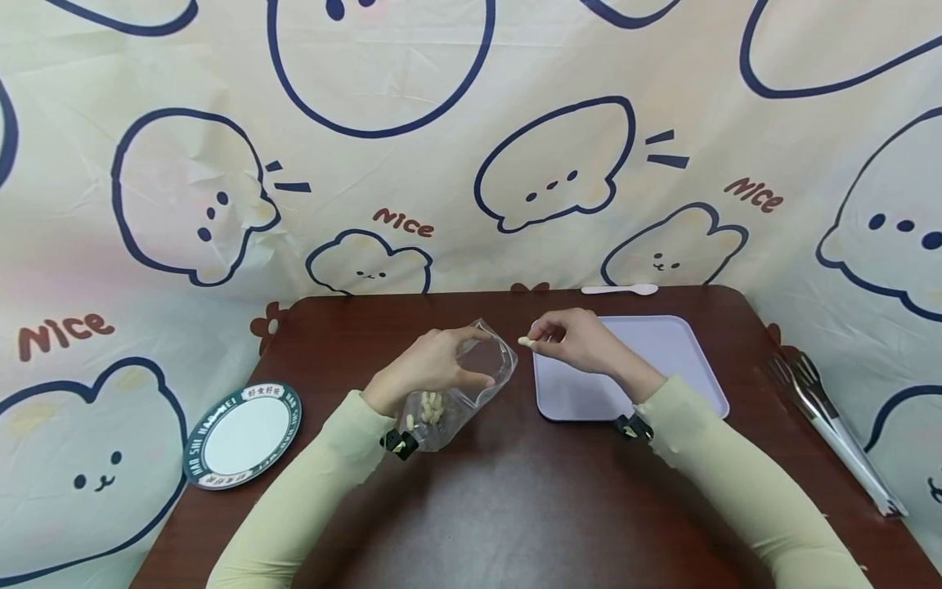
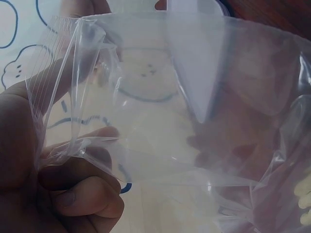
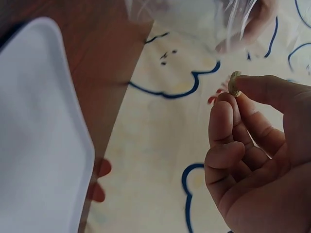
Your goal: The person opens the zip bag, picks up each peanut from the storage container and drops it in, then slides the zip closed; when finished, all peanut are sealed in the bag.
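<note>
In the head view my left hand (image 1: 432, 360) holds a clear plastic bag (image 1: 459, 421) near its mouth, thumb and fingers spread across the opening. Several pale peanuts (image 1: 432, 407) lie low in the bag. The left wrist view shows the zip-ridged edge of the bag (image 2: 146, 160) at the hand, with a few peanuts (image 2: 304, 196) at the right side. My right hand (image 1: 581, 339) pinches one peanut (image 1: 525, 341) between thumb and fingertips, just right of the bag mouth. That peanut (image 3: 234, 84) sticks out past the fingertips in the right wrist view.
A pale lilac tray (image 1: 589, 397) lies beneath and beyond the right wrist. Behind it is a white plastic spoon (image 1: 621, 290). A green-rimmed plate (image 1: 197, 446) is at the table's left edge, and metal tongs (image 1: 846, 446) lie along the right edge. A patterned cloth (image 1: 441, 172) hangs behind.
</note>
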`<state>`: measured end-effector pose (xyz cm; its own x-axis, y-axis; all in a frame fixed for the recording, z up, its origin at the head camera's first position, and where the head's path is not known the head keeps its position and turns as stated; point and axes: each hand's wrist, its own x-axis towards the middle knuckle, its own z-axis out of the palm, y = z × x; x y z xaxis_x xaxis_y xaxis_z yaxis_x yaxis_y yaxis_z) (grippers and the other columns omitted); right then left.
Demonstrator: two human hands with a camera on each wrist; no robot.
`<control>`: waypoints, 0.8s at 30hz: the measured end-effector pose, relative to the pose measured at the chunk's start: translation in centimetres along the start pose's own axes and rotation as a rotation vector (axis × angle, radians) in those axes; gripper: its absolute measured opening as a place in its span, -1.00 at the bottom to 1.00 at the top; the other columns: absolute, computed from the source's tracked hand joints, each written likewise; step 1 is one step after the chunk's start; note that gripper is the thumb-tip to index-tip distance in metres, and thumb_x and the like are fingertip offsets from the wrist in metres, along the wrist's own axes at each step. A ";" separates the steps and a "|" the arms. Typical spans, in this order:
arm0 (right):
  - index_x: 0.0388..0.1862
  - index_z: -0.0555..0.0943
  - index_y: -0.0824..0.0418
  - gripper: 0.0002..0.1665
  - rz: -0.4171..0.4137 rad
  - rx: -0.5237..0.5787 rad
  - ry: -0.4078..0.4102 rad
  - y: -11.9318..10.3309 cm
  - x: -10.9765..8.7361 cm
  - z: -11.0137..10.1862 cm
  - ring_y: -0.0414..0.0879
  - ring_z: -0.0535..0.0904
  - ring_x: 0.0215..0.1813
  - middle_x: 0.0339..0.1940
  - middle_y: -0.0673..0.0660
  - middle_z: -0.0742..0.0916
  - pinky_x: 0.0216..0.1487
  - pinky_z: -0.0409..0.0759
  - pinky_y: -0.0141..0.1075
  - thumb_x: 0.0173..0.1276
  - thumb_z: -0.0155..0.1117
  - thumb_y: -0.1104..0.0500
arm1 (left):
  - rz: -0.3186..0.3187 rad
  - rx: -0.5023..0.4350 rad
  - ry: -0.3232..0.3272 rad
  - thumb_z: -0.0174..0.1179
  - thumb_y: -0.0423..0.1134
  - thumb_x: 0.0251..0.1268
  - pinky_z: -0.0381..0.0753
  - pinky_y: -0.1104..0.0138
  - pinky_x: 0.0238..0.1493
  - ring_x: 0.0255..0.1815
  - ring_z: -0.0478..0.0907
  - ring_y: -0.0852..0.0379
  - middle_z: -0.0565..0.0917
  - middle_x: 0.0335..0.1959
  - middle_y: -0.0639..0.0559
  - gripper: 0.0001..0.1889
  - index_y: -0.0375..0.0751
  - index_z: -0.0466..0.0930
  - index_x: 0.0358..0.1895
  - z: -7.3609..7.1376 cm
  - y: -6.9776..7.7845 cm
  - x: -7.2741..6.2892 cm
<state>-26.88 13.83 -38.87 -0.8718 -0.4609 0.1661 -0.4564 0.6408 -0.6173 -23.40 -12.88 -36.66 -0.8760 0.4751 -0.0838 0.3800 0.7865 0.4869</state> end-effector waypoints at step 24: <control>-0.28 0.73 -0.01 -0.96 -0.077 0.004 -0.088 -4.2 0.4 2.2 -0.23 0.56 -0.42 -0.49 -0.12 0.69 -0.35 0.53 -0.31 0.29 0.42 0.11 | 0.014 -0.019 -0.003 0.49 0.12 0.04 0.32 0.32 -0.51 -0.73 0.14 0.19 0.38 -0.61 0.10 -0.21 0.02 0.45 0.39 -0.1 -0.1 -0.1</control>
<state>-24.90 9.62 -37.94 -0.8149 -0.5612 0.1449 -0.5207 0.5989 -0.6084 -23.38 -12.98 -36.62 -0.8699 0.4869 -0.0795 0.3861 0.7722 0.5047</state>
